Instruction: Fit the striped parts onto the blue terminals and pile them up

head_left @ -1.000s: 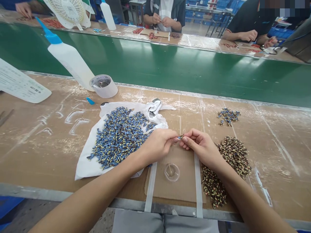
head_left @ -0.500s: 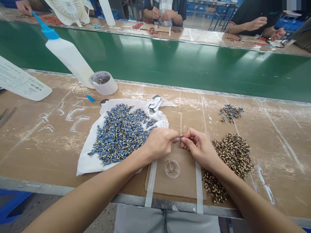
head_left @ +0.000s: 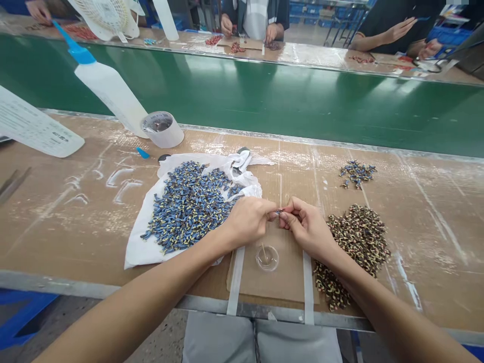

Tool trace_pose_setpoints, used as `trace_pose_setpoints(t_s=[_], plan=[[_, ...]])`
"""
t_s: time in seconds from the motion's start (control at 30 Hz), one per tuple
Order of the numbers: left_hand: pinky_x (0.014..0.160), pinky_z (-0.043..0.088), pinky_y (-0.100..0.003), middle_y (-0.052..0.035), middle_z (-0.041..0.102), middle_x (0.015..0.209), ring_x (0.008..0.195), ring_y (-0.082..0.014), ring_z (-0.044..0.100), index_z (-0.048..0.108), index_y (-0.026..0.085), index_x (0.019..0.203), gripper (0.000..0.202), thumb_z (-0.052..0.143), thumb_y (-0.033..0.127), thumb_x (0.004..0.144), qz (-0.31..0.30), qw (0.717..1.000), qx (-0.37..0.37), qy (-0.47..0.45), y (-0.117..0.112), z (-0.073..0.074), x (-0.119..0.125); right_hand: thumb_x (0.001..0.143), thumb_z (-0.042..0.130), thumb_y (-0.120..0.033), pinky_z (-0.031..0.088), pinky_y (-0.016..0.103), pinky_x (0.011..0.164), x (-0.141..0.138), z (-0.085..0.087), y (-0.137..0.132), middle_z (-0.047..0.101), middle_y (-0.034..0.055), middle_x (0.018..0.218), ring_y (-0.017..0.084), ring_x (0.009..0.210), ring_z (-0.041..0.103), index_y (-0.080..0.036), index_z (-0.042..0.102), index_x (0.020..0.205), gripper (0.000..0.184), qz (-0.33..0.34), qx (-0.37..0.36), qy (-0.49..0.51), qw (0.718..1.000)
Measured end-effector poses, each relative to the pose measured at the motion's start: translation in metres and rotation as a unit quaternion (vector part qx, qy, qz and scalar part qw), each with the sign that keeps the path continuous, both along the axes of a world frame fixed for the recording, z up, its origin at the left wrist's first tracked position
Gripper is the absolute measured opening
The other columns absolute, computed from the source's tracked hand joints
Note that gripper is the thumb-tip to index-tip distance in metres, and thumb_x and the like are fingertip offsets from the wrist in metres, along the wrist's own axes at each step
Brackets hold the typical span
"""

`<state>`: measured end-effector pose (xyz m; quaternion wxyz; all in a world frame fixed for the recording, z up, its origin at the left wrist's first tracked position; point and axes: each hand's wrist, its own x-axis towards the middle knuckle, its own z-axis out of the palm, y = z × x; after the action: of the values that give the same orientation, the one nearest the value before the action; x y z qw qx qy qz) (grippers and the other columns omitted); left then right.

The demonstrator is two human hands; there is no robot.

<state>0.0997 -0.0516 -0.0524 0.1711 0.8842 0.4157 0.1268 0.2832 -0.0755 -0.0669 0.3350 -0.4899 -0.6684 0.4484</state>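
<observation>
My left hand (head_left: 247, 221) and my right hand (head_left: 307, 228) meet at their fingertips over a taped cardboard pad (head_left: 282, 275). Both pinch one small blue part (head_left: 279, 212) between them. To the left lies a heap of blue and yellow parts (head_left: 189, 204) on a white plastic sheet (head_left: 136, 252). By my right wrist spreads a heap of dark brown parts (head_left: 357, 237). A small clear dish (head_left: 267, 257) with a thin stick in it sits on the pad just below my hands.
A white squeeze bottle with a blue nozzle (head_left: 106, 85) leans on a tape roll (head_left: 163, 129) at the back left. A small cluster of blue parts (head_left: 357, 172) lies at the back right. Behind runs a green conveyor belt (head_left: 283, 101); other people work across it.
Both hands have stayed pinched together on the small part and shifted only slightly. The camera has tilted a little, and the people across the belt have moved their hands.
</observation>
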Motion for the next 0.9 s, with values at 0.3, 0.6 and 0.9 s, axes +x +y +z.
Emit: trace_pose_setpoints(t_s=[0.3,0.6,0.9], plan=[[0.065,0.038,-0.025,-0.0027,0.067,0.077,0.072,-0.0152,0.059,0.064,0.016,0.082,0.019,0.049,0.02,0.091,-0.024,0.991,-0.107,-0.081,0.003,0.023,-0.007,0.091,0.055,-0.032,0.049,0.026,0.056,0.013,0.018,0.011,0.065,0.0016,0.071,0.013,0.059,0.059,-0.019,0.055,0.082,0.015,0.026,-0.083,0.087,0.992],[0.075,0.038,-0.036,-0.0096,0.061,0.088,0.086,-0.0275,0.054,0.058,0.016,0.086,0.012,0.061,0.027,0.085,0.174,0.977,0.008,0.125,0.018,0.039,-0.064,0.08,0.065,-0.039,0.047,0.033,0.063,0.107,0.004,0.062,0.068,0.0049,0.07,0.019,0.064,0.062,-0.016,0.07,0.09,0.025,-0.301,0.118,-0.1,0.941],[0.071,0.036,-0.033,-0.0061,0.058,0.082,0.085,-0.0252,0.051,0.047,0.021,0.073,0.014,0.055,0.018,0.083,0.15,0.98,-0.046,0.122,0.019,0.039,-0.074,0.083,0.06,-0.048,0.046,0.03,0.054,0.122,0.009,0.06,0.063,0.0023,0.065,0.018,0.056,0.06,-0.016,0.063,0.111,0.042,-0.355,0.128,-0.056,0.924]])
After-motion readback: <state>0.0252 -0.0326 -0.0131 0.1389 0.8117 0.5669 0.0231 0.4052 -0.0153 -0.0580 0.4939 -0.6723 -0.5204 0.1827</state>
